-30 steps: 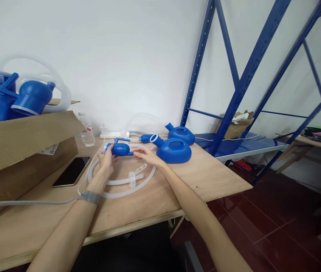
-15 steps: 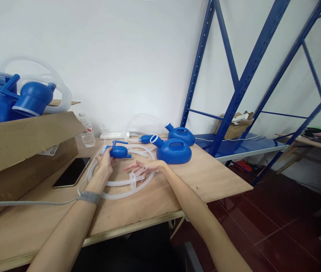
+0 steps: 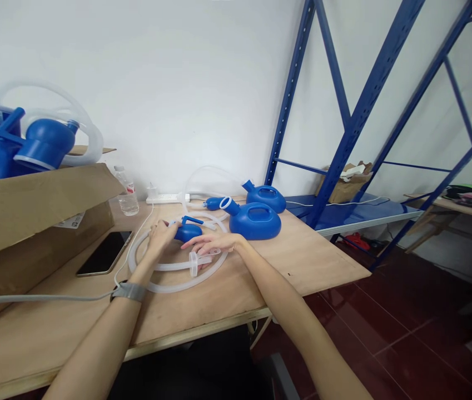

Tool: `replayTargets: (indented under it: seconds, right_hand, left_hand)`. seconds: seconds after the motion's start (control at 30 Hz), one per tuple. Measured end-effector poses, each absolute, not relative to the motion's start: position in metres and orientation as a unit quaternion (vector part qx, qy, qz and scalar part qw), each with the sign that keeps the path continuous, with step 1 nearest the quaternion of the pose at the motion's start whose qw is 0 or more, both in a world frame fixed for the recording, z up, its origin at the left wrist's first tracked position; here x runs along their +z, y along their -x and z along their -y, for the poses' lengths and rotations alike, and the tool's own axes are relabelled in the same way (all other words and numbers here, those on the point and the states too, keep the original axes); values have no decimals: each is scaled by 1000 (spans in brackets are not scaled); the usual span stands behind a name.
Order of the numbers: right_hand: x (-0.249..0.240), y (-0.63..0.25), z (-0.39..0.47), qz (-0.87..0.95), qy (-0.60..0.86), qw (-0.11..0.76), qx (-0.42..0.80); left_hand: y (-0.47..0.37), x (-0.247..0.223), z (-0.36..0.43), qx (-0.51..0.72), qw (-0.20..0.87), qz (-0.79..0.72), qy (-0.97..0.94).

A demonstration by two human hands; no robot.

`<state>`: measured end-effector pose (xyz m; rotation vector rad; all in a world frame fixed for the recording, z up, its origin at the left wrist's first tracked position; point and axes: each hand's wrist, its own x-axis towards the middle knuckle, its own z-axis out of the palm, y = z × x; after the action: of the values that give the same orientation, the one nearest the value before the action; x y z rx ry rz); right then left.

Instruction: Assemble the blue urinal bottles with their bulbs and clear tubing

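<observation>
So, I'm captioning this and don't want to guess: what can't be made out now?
All in the head view:
Blue bulb: near end hidden by the left hand.
Lower fingers of the right hand: partly behind the clear fitting.
Cardboard box: cut off by the left edge.
Water bottle: label print too small.

Nothing legible. 1 white label [image 3: 73,221] on cardboard box [image 3: 44,203] side: dark marks, too small to read. 1 clear plastic bottle [image 3: 128,204]: red marking [image 3: 130,189], can't make out any letters. 0 readable brands or numbers.
</observation>
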<state>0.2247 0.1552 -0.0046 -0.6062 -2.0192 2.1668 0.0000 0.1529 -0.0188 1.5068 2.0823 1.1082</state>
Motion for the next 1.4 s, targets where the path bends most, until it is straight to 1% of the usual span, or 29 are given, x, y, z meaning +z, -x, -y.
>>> replayTargets:
  seconds: [0.1,0.2,0.27,0.33,0.4,0.43,0.53,0.63,0.73,0.77,0.83,0.9,0.97,1.0,1.07,1.1,1.13,1.17,1.2,1.33,1.4]
  right_hand:
    - [-4,-226,-155,645,207,84,731]
    - [-5,-228,-159,637,224,112,729]
    - [-7,-230,-163,632,237,123,727]
    - [-8,-232,-167,627,247,142,725]
    - [-7,-235,-170,617,248,168,728]
    - [-7,-237,-170,608,247,186,731]
    - [-4,-243,-171,577,244,245,740]
    - [0,-247,-169,557,243,291,739]
    - [8,-247,-168,568,256,300,722]
    - [12,-247,-168,583,267,312,701]
    - [24,-252,-169,625,302,378,613]
    - [38,-266,-172,658,354,477,463]
    - [51,-288,-177,673,427,530,291]
    - [55,-301,-179,674,477,528,198]
    - [57,-326,-185,661,589,463,38]
    - [54,-337,-187,658,637,402,6]
    - [48,-345,-188,658,669,344,2]
    - [41,-350,-188,664,686,296,8]
    - [34,-353,-187,671,691,269,5]
    - [8,-343,-180,665,686,283,-77]
    - [4,-333,-175,673,679,282,-85]
  left_hand:
    - [-3,-18,-151,374,133,-759,-516]
    - [-5,-12,-149,431,95,-738,-510]
    - [-7,-3,-145,486,82,-686,-536]
    - [-8,8,-136,514,109,-595,-608]
    - [-12,20,-124,483,139,-494,-710]
    - [-14,26,-116,448,134,-451,-760]
    - [-21,35,-98,350,59,-370,-858]
    - [-25,34,-96,334,10,-341,-879]
    - [-24,27,-108,355,37,-360,-862]
    - [-23,25,-112,370,48,-377,-848]
    - [-21,22,-118,403,58,-427,-807]
    - [-19,21,-119,423,53,-485,-764]
    - [-18,21,-117,425,47,-523,-737]
    - [-18,21,-116,427,42,-532,-730]
    - [-17,21,-113,438,31,-536,-721]
    - [-18,20,-113,443,25,-537,-718]
    - [-18,20,-113,444,20,-537,-717]
    - [-20,19,-115,441,17,-538,-718]
    - [-23,20,-117,433,17,-540,-721]
    - [-42,25,-135,370,26,-551,-748]
    - [-55,30,-144,340,23,-540,-769]
